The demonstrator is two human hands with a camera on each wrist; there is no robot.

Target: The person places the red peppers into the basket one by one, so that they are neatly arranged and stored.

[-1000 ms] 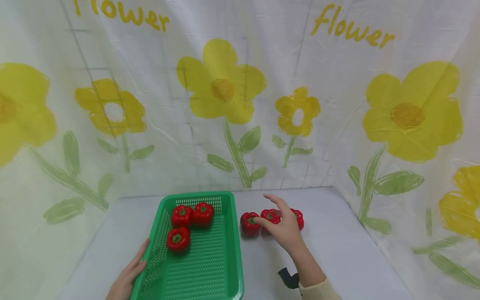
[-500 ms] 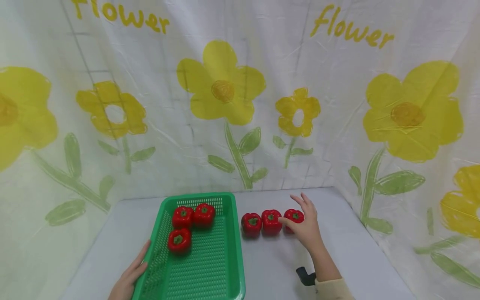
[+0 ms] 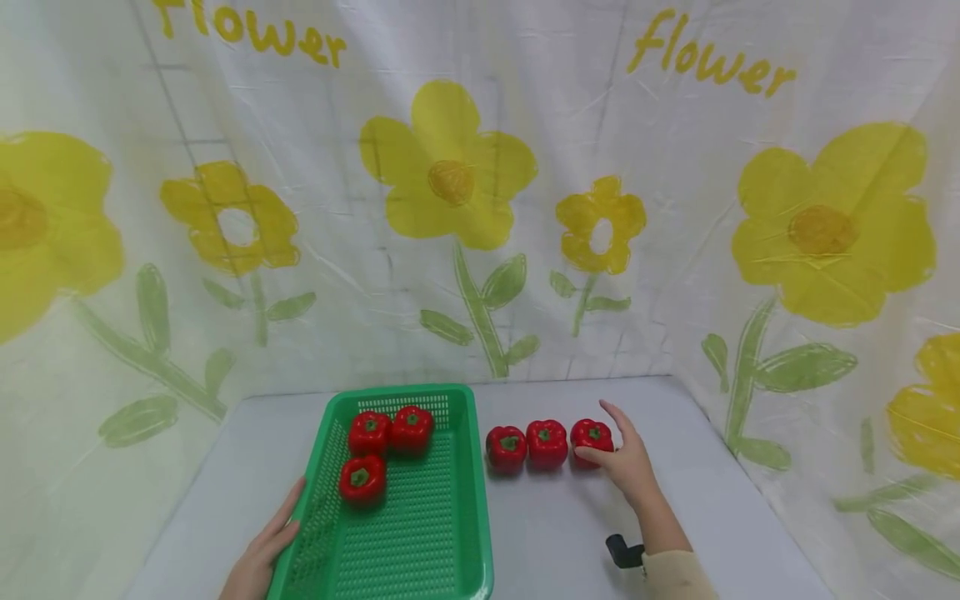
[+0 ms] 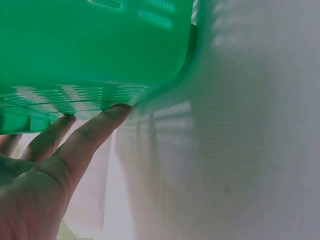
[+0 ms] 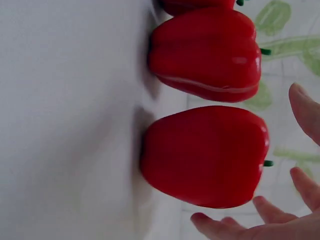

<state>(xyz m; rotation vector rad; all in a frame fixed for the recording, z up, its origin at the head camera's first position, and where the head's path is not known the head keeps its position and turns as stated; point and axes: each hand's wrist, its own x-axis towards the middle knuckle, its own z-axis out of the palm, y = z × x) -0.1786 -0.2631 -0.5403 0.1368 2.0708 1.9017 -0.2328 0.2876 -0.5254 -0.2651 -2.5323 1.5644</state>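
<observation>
Right hand (image 3: pixel 630 471) has moved right along the row to the end pepper (image 3: pixel 589 434), which sits upright on the desk (image 3: pixel 555 542). Fingers and thumb spread about it; contact unclear. Reads as reach made, grip not yet. Middle pepper (image 3: pixel 547 444) and left pepper (image 3: pixel 506 451) unmoved beside it. Left hand (image 3: pixel 258 557), fingers straight, touches the basket (image 3: pixel 482 500); three peppers (image 3: pixel 363 482) inside, far left. Basket's right wall stands between row and interior. Flowered curtain (image 3: pixel 360 333) behind.
</observation>
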